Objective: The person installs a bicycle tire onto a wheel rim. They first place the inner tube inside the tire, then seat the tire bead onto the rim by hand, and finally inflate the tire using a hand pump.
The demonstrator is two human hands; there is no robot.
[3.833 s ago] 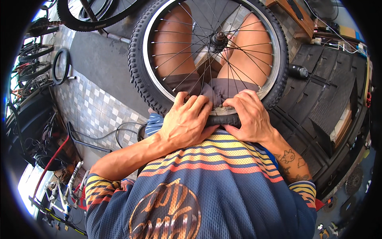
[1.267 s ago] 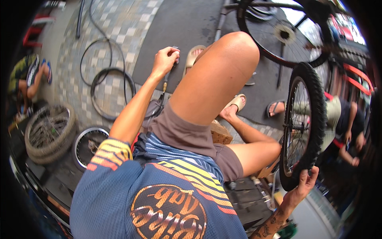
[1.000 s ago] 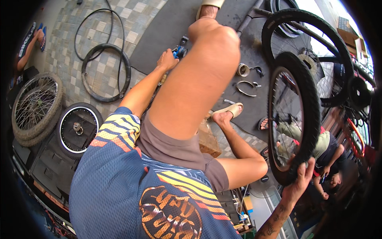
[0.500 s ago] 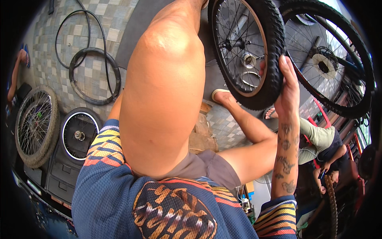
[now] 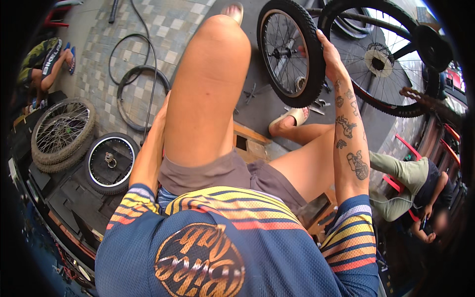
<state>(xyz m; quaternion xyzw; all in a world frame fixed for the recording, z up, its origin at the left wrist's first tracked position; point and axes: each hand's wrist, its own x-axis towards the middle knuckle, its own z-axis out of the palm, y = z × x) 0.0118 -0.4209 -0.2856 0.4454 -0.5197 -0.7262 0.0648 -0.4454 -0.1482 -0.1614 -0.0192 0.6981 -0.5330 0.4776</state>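
Observation:
My right hand (image 5: 329,58) is closed around the black knobby tyre of a small bicycle wheel (image 5: 319,64), on its right side. Fingertips show through the spokes. The wheel stands tilted beyond my right leg, its hub and thin spokes toward the middle of the view. Along the outer side of my raised left leg (image 5: 208,84) runs my left forearm; the hand at its end is hidden behind the leg. Close to that forearm, a long black hose or tube (image 5: 154,79) and an inner tube (image 5: 129,116) lie on the tiled floor.
A larger bicycle wheel with a brake disc (image 5: 381,62) is at right. Metal tools (image 5: 319,105) lie on the dark mat near my sandal. Stacked tyres (image 5: 64,131) and a small wheel (image 5: 110,161) rest at left. People sit at far left and at right (image 5: 403,180).
My view has shifted, so the floor items at left appear farther right. The held wheel now appears higher and farther off. More of my left forearm shows.

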